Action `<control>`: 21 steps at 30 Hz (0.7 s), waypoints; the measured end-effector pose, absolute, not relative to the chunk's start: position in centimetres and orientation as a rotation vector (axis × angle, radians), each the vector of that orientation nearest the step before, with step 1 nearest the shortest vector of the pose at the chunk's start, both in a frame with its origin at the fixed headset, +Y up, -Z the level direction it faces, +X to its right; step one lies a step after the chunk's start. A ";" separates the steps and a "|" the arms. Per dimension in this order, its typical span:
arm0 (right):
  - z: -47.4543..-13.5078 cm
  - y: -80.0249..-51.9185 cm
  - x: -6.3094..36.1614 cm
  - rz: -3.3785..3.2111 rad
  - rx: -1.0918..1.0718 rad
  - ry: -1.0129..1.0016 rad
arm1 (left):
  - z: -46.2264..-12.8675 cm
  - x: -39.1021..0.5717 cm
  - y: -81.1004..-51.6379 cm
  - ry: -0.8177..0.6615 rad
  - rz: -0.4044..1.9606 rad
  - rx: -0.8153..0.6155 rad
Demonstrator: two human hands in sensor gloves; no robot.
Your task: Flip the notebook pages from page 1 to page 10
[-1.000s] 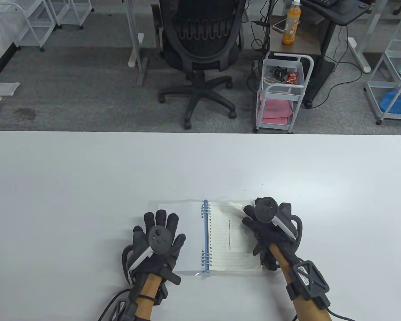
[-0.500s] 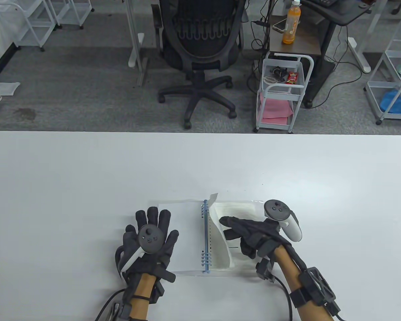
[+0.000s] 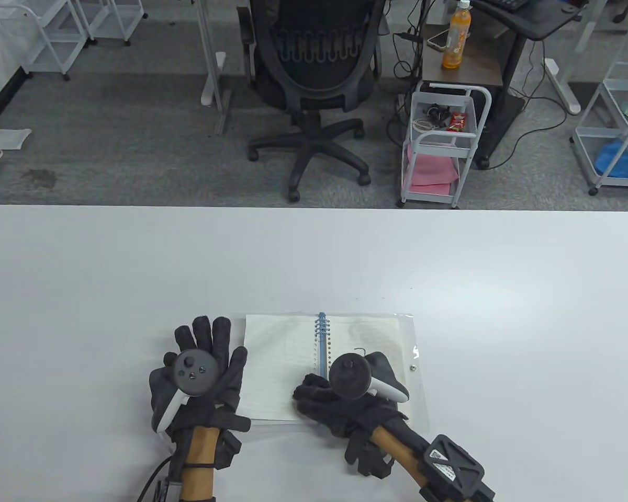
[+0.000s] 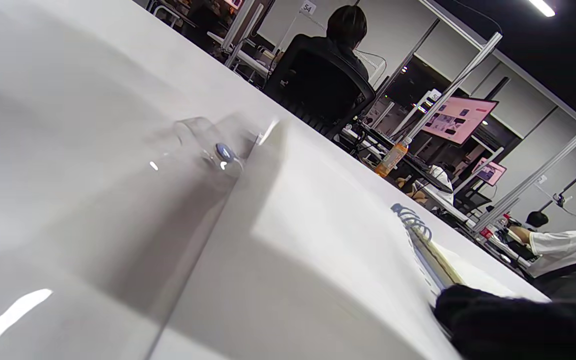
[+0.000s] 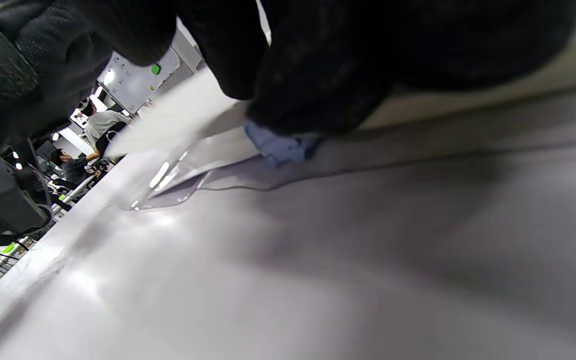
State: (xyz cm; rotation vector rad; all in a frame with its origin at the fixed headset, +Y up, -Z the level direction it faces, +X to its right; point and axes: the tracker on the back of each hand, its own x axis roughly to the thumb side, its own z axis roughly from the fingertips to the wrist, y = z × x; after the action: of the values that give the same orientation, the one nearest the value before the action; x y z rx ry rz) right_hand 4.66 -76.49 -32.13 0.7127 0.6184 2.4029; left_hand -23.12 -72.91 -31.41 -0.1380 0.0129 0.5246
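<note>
**Page just laid over to the left side.**
The notebook (image 3: 324, 366) lies open at the table's (image 3: 83, 272) 6 o'clock edge; your right hand (image 3: 340, 405), fingers curled, has pressed the lifted leaf flat, while your left hand (image 3: 199, 376), now splayed and released, has slid off toward 9 o'clock.

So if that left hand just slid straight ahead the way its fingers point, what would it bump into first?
Probably nothing: the left hand lies beside the notebook, fingers pointing away from the person over bare table. The way looks free to the far edge.
</note>
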 end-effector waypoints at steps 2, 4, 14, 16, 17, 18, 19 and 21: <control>-32.5 -76.0 5.3 2.326 0.660 0.597 | -31.5 -22.7 -73.1 0.003 0.510 -0.149; -33.0 -75.3 6.3 2.321 0.622 0.530 | -31.7 -22.1 -73.4 -0.013 0.485 -0.167; -36.8 -76.3 13.5 2.648 0.212 0.455 | -32.3 -19.6 -75.4 -0.060 0.355 -0.272; -37.3 -77.0 14.5 2.683 0.134 0.492 | -32.3 -19.5 -75.4 -0.064 0.349 -0.274; -37.6 -77.2 15.0 2.670 0.095 0.468 | -32.3 -19.4 -75.5 -0.065 0.350 -0.274; -37.8 -77.2 15.4 2.661 0.055 0.453 | -32.3 -19.4 -75.5 -0.065 0.353 -0.276; -38.1 -77.3 15.7 2.666 0.022 0.448 | -32.3 -19.4 -75.5 -0.063 0.354 -0.277; -38.6 -77.6 16.3 2.683 -0.034 0.437 | -32.2 -19.5 -75.5 -0.061 0.353 -0.281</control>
State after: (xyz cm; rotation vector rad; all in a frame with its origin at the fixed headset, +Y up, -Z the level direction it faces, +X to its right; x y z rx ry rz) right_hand 16.35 -77.59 -38.61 -0.0336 0.4375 2.6832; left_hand -19.46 -75.50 -32.25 -0.2812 -0.0614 0.3534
